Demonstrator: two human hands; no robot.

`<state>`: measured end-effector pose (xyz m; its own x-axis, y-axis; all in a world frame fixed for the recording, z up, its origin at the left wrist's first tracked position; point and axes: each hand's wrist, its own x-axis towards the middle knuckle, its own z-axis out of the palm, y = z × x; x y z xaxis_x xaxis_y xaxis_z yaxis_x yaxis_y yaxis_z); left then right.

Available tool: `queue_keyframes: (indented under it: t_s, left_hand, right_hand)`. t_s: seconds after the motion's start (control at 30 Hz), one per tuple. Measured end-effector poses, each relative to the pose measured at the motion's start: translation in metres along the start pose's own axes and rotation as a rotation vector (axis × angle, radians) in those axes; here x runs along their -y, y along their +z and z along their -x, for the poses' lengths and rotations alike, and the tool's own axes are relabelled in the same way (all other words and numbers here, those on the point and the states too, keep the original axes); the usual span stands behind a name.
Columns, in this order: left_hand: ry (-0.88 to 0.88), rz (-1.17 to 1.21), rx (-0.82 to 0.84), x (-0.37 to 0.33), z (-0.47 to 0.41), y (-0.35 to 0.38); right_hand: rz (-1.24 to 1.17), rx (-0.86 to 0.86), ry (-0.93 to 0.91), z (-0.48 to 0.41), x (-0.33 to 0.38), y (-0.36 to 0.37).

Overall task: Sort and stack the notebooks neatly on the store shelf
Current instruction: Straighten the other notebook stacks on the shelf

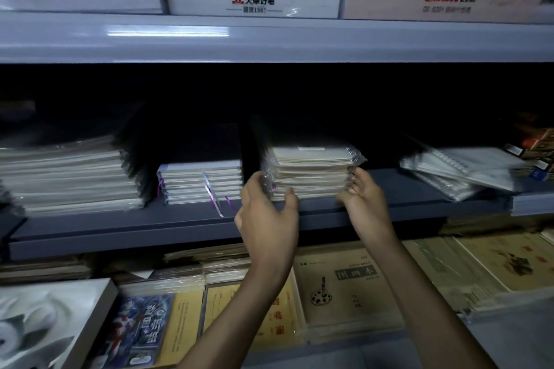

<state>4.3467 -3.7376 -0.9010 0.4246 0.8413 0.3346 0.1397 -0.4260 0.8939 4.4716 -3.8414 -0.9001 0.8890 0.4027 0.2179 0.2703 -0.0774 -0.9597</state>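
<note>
On a dim grey shelf (120, 228), relaxed fingers (254, 181) of the left hand (266, 219) are pressing the 9 o'clock side of the middle notebook stack (311, 171), while the right hand (364, 198), fingers loosely curled and gripping nothing, is touching its 3 o'clock side.

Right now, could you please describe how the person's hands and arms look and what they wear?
The left hand and right hand are bare: no gloves, rings, watch or bracelet show. The left forearm and right forearm are uncovered too, with no sleeve in view as far as the picture's bottom edge.
</note>
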Motion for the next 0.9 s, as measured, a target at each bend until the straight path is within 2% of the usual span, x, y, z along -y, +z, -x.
queue_keyframes:
  t_s: [0.07,0.13,0.23,0.47,0.73,0.9]
  left_hand:
    - [0.074,0.008,-0.028,0.000,-0.005,-0.002]
    - [0.114,0.116,-0.015,0.001,-0.011,-0.002]
    - [0.096,0.286,0.007,-0.001,-0.015,0.002]
    - [-0.003,0.575,-0.120,-0.004,-0.011,0.021]
    - [-0.032,0.649,-0.208,-0.003,-0.016,0.030]
    - [-0.019,0.664,-0.233,-0.001,-0.018,0.035]
  right_hand:
    - [-0.078,-0.032,-0.006,-0.001,0.002,-0.004]
    - [-0.176,-0.066,-0.031,-0.003,0.006,-0.007]
    - [-0.232,-0.108,-0.070,-0.008,0.008,-0.007]
    - [-0.310,-0.181,-0.057,-0.010,0.002,0.005]
    - [-0.419,-0.267,-0.038,-0.011,0.007,0.013]
    - [-0.418,-0.264,-0.033,-0.015,0.005,0.013]
